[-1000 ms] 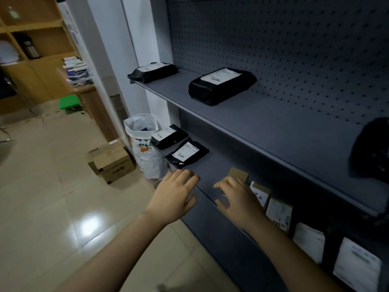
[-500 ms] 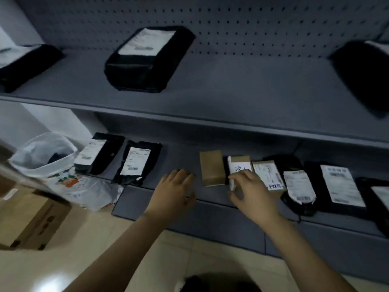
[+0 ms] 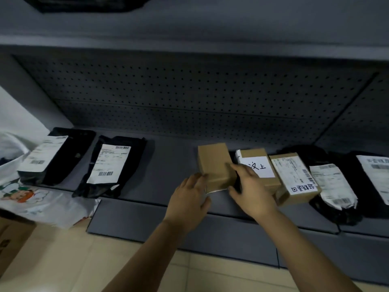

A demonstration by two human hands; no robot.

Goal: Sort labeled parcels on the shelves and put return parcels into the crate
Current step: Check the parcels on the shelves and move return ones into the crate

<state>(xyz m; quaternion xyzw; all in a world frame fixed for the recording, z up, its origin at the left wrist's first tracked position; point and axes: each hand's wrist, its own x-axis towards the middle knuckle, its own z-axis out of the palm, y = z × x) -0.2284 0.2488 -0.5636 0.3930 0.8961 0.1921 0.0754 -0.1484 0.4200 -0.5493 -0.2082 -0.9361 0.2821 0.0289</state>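
Nearest, I am looking down at a beige tiled floor (image 3: 63, 260) with two bare forearms reaching forward. The left grip (image 3: 189, 199) is curling fingers and thumb round the near left corner of a plain brown cardboard box (image 3: 213, 161). The right grip (image 3: 250, 192) is clasping the same box's right side, forefinger lying over the top. The box is sitting near the front of the grey metal lower shelf (image 3: 168, 165). Just beside it on the right, a cardboard box with a handwritten white label (image 3: 260, 167) is touching a cardboard box with a printed shipping label (image 3: 294, 178). Black plastic mailer bags (image 3: 111, 165) are lying further along on both sides. Behind them, a dark perforated back panel (image 3: 189, 102) is rising to the grey upper shelf (image 3: 189, 28).
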